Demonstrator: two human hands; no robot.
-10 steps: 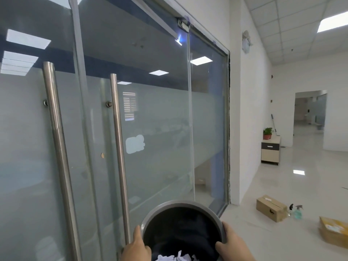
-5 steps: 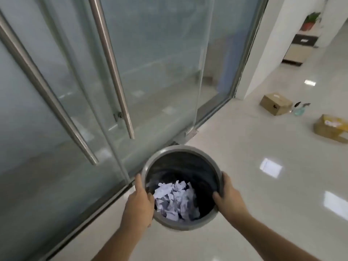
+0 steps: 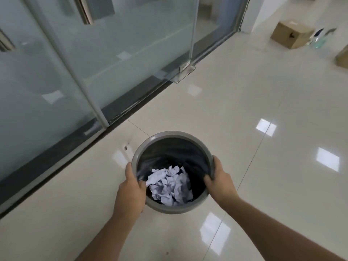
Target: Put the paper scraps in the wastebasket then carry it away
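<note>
A round grey wastebasket (image 3: 170,135) with a dark inside sits low over the pale tiled floor, just in front of me. White crumpled paper scraps (image 3: 170,185) lie in a heap at its bottom. My left hand (image 3: 130,192) grips the rim on the left side, thumb over the edge. My right hand (image 3: 219,180) grips the rim on the right side, fingers hooked inside. Whether the basket's base touches the floor is hidden.
A frosted glass wall and glass door (image 3: 105,53) with a dark floor track run along the left. A cardboard box (image 3: 291,33) and spray bottles (image 3: 320,39) stand at the far right, with a second box (image 3: 342,56) at the edge. Glossy floor (image 3: 263,102) stretches to the right.
My view has tipped from straight ahead down to the floor. The wastebasket, held in both hands throughout, has moved lower and further out from me, away from the door handles.
</note>
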